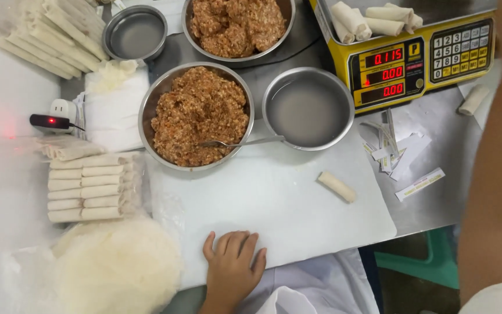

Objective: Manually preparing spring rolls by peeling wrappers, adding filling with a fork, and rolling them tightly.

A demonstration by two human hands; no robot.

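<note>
The white cutting board (274, 197) lies bare but for 1 pale rolled spring roll (337, 186) near its right edge, while the left hand (233, 264) rests flat, fingers spread, on the board's near edge, and the right arm is a blur cut off at the frame's right.

- left hand (232, 268) flat on white cutting board (274, 197), fingers spread
- rolled spring roll (336, 186) lies alone on board
- fork (242, 142) rests in bowl of minced filling (196, 115)
- right hand out of view

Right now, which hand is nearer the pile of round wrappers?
Left. The left hand lies flat on the white board just beside the wrapper pile; only the right forearm shows, far off at the right edge.
</note>
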